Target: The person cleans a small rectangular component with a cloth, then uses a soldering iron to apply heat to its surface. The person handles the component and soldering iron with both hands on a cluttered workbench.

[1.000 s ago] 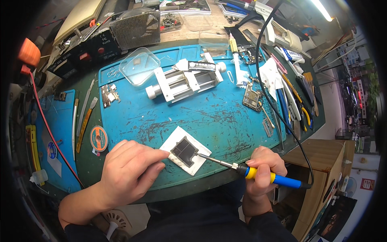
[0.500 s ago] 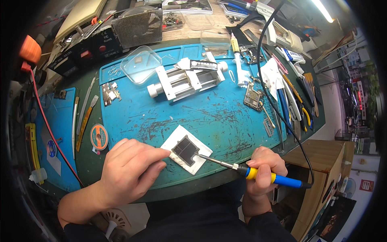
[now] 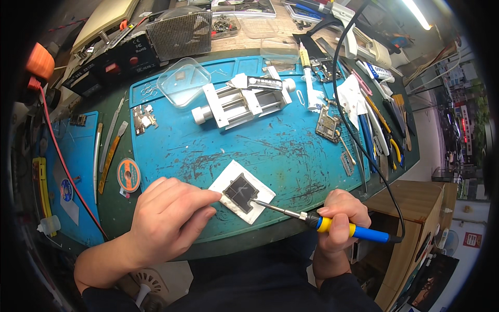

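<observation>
A flat dark circuit board (image 3: 240, 193) with a notch at its lower right lies on a white square pad (image 3: 232, 169) near the bench's front edge. My right hand (image 3: 342, 221) is closed round the blue and yellow handle of a soldering iron (image 3: 283, 210), whose tip meets the board's right side by the notch. On the pad's left edge rests the index fingertip of my left hand (image 3: 171, 218), which is closed with its other fingers curled. The thumb is bent below the index finger. Whether that fingertip also touches the board is hard to see.
Beyond the pad, on the blue mat (image 3: 182, 148), stand a silver clamp (image 3: 241, 104) and a clear plastic box (image 3: 183, 83). A solder wick spool (image 3: 128, 175) lies left. A small circuit board (image 3: 327, 125) and several hand tools are right. The iron's black cord (image 3: 364, 148) arches over the right side.
Both hands keep nearly the same place, and the iron's tip stays at the board's right side. Pale lines show differently on the board's dark face. The view has shifted very slightly.
</observation>
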Demonstrator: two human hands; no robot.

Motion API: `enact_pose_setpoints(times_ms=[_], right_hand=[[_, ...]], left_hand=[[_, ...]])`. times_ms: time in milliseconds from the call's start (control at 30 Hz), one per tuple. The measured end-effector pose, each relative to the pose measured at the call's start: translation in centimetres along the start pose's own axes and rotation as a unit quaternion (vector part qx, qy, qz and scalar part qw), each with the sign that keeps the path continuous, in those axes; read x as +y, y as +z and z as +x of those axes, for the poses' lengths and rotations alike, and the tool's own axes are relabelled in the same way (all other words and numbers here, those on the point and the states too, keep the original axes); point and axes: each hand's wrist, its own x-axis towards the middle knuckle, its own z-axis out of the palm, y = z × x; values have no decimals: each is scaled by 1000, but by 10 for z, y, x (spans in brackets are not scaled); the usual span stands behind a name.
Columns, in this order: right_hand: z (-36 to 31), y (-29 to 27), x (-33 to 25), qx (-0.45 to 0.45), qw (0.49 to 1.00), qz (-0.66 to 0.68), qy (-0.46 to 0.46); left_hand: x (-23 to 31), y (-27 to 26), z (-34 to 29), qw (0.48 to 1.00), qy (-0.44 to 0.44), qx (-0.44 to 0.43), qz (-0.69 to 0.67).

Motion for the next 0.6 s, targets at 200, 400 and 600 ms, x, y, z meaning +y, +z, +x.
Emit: enact_pose_setpoints(times_ms=[200, 400, 600], right_hand=[[0, 0, 0, -2, 1000, 0, 0], [1, 1, -1, -6, 1000, 0, -2], [1, -1, -1, -20, 1000, 2, -2]], left_hand=[[0, 0, 0, 1000, 0, 0, 3], [0, 0, 0, 1000, 1, 0, 2], [0, 0, 0, 1000, 3, -1, 3]])
